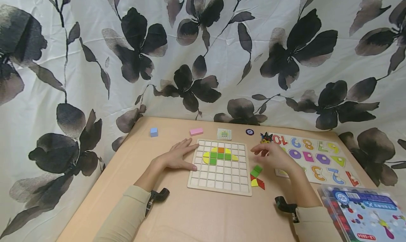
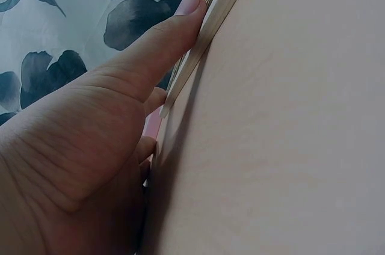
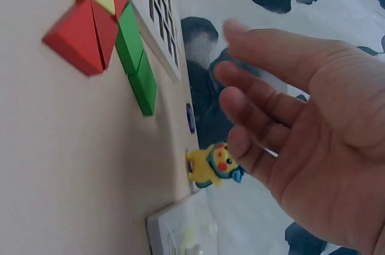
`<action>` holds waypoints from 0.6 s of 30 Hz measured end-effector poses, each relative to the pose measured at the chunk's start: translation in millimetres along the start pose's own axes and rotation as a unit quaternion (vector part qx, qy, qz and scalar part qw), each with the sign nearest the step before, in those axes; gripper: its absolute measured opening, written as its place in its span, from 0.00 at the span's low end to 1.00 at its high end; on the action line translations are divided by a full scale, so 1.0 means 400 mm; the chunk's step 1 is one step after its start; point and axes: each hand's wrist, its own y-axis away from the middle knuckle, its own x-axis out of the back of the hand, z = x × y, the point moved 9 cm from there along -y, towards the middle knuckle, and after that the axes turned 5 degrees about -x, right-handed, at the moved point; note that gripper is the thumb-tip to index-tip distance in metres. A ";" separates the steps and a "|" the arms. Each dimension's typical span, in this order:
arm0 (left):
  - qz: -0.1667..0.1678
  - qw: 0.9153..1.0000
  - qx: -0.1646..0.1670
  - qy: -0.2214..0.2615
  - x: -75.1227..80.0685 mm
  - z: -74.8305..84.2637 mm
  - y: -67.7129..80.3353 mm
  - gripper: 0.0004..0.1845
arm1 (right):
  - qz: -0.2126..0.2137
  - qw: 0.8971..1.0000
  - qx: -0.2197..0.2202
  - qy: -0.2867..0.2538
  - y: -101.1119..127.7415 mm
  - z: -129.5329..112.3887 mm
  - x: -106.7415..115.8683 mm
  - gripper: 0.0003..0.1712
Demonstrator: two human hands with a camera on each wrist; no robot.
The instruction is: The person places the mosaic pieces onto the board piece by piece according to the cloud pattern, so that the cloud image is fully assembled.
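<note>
A white gridded board [image 1: 219, 180] lies on the table with yellow, green and orange pieces set in its upper cells. My left hand [image 1: 175, 155] rests against the board's left edge, fingers extended; its thumb [image 2: 186, 11] touches the rim in the left wrist view. Over the table just right of the board, my right hand [image 1: 274, 157] hovers with loosely bent fingers and holds nothing. Below it lie loose green blocks [image 1: 256, 171], red blocks [image 1: 261, 184] and a yellow block [image 1: 254, 182]. In the right wrist view the green blocks [image 3: 137, 65] lie beside the board.
Behind the board are a blue cube [image 1: 153, 132], a pink block [image 1: 196, 131], a small pattern card [image 1: 224, 134] and a dark round disc [image 1: 250, 132]. A yellow figurine [image 3: 207, 163] stands near a number puzzle board [image 1: 317, 157]. A clear-sided boxed set [image 1: 364, 213] sits at right front.
</note>
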 end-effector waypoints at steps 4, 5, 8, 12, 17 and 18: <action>-0.001 1.000 0.001 -0.001 0.000 0.000 -0.001 0.57 | -0.033 0.999 -0.023 0.004 0.001 0.021 -0.011 0.17; -0.001 1.000 0.001 -0.001 0.000 0.000 -0.001 0.58 | -0.039 0.999 -0.027 0.003 0.001 0.026 -0.014 0.16; -0.002 1.000 0.002 -0.003 0.000 -0.001 -0.001 0.58 | -0.060 0.998 -0.034 0.003 0.002 0.037 -0.023 0.16; -0.001 1.000 0.001 -0.002 0.000 -0.001 -0.003 0.57 | -0.086 0.996 -0.034 0.007 0.006 0.044 -0.036 0.15; 0.000 1.000 -0.001 -0.002 0.001 -0.001 -0.005 0.57 | -0.111 0.993 -0.044 0.004 0.010 0.050 -0.050 0.13; 0.000 1.000 0.000 -0.001 0.001 -0.001 -0.005 0.57 | -0.114 0.992 -0.050 0.001 0.010 0.053 -0.053 0.13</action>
